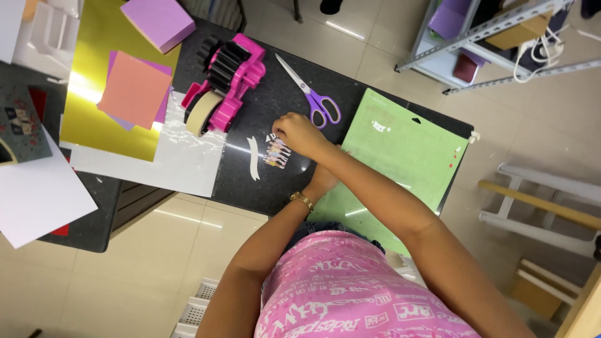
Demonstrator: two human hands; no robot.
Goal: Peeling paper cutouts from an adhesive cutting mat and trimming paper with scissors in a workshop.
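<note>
On the tabletop: black speckled tabletop [263,181] carries everything.
Right hand: right hand [299,134], fingers curled, pressing on the small pastel paper cutout [275,153].
Left hand: left hand [322,180], gold watch at wrist, mostly hidden under the right forearm; grip cannot be told.
Nearby: white curved paper strip [253,158] beside cutout; purple-handled scissors [313,94] above; pink tape dispenser [225,81] left; green cutting mat [400,144] right.

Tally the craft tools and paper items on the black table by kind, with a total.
Scissors: 1
Pink tape dispenser: 1
Tape roll: 1
Green mat: 1
Gold sheet: 1
Purple pad: 1
Orange square: 1
Cutout strip under right hand: 1
Total: 8
</note>
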